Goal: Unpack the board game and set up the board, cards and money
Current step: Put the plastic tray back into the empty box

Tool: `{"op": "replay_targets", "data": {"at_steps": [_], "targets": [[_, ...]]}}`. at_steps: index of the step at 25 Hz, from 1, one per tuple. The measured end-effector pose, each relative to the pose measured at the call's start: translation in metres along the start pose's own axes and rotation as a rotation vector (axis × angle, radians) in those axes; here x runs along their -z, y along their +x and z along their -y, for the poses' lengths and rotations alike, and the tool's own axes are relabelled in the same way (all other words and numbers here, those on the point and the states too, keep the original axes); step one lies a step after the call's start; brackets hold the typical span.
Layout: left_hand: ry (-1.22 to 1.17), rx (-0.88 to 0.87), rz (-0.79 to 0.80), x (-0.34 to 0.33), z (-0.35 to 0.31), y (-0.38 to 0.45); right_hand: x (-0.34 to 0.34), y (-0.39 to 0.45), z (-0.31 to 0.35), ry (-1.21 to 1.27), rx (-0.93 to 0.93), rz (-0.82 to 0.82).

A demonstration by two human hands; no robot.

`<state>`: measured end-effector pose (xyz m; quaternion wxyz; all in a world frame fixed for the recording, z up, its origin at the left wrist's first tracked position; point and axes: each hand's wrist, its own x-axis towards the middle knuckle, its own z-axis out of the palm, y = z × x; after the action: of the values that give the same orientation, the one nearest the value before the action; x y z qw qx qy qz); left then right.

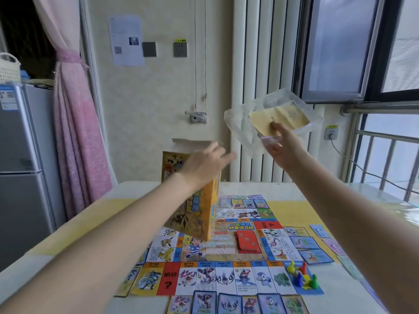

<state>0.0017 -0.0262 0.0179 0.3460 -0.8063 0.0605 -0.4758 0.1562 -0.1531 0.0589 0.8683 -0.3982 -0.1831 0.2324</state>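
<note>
Right hand (282,143) pinches a light, crinkly money packet (274,120) at its edge; left hand (205,164), fingers spread, reaches over the box (199,214).

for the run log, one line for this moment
right hand: holds clear plastic tray aloft | left hand: at upright yellow game box | board: laid out

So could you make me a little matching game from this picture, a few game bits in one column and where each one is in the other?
Things:
1. clear plastic bag of yellow notes
2. yellow game box
3. red card stack
4. coloured pawns

Places:
A. middle of the board
B. corner square nearest the right arm
C. held up in the right hand
D. standing on end on the board, under the left hand

Pairs: 1-C, 2-D, 3-A, 4-B
</note>
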Motion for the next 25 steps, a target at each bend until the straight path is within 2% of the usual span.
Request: {"op": "replay_targets", "data": {"at_steps": [4, 7, 9, 13, 15, 19, 21, 25], "targets": [[-0.095, 0.005, 0.006, -0.011, -0.046, -0.001, -0.005, -0.006, -0.005, -0.076, -0.015, 0.277], [-0.163, 0.016, 0.017, -0.013, -0.066, -0.006, -0.003, -0.011, -0.011, -0.148, -0.058, 0.371], [-0.203, 0.017, 0.03, -0.013, -0.069, -0.012, 0.0, -0.013, -0.016, -0.128, -0.107, 0.366], [-0.488, 0.221, 0.085, -0.011, -0.068, -0.01, 0.002, -0.015, -0.028, -0.05, -0.098, 0.313], [-0.564, 0.262, 0.108, -0.009, -0.068, -0.01, 0.002, -0.014, -0.03, 0.01, -0.081, 0.274], [-0.554, 0.345, 0.322, -0.005, -0.062, -0.015, 0.001, -0.008, -0.036, -0.008, -0.036, 0.204], [-0.584, 0.397, 0.368, -0.003, -0.06, -0.018, -0.003, -0.007, -0.038, -0.059, -0.002, 0.197], [-0.686, 0.519, 0.306, 0.007, -0.052, -0.018, -0.005, -0.009, -0.044, -0.107, 0.002, 0.19]]}}
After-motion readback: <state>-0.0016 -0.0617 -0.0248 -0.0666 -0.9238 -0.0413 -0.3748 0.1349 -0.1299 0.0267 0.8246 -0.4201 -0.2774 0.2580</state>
